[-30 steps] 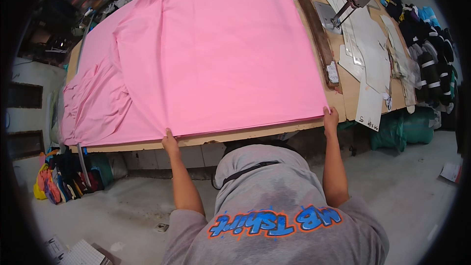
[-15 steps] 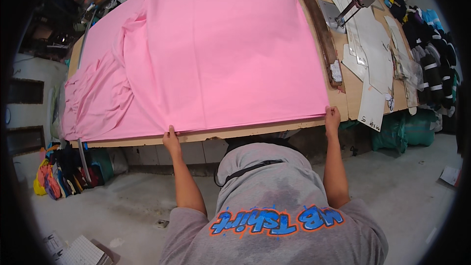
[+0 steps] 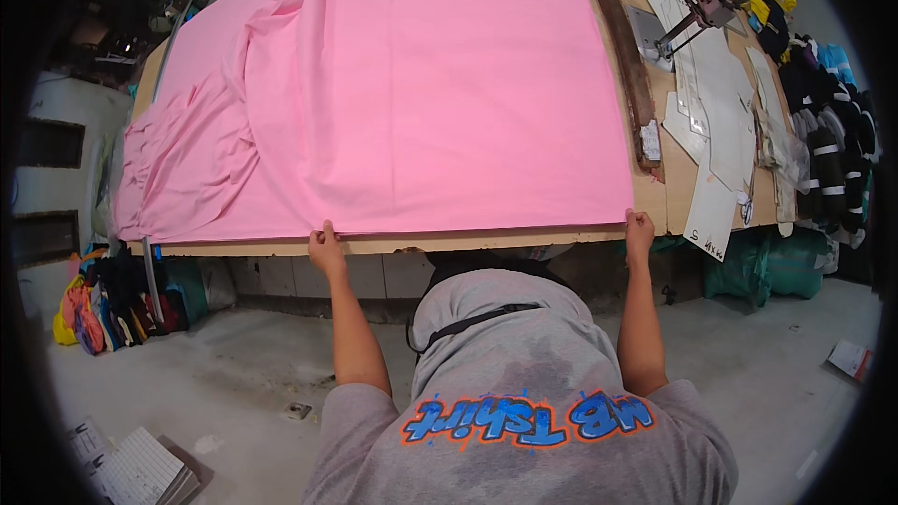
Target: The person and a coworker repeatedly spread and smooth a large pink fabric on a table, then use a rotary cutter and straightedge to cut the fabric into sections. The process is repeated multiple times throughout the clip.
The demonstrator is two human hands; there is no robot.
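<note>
Both hands, the left hand [image 3: 326, 245] and the right hand [image 3: 639, 227], pinch the near hem of the pink fabric [image 3: 421, 93] stretching ahead; better pull evenly, because folds remain beyond the left one.

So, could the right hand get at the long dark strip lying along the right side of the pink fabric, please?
Probably yes. The right hand grips the pink fabric's near corner at the table edge, and the long dark strip ends just beyond it, with only bare board between them.
</note>
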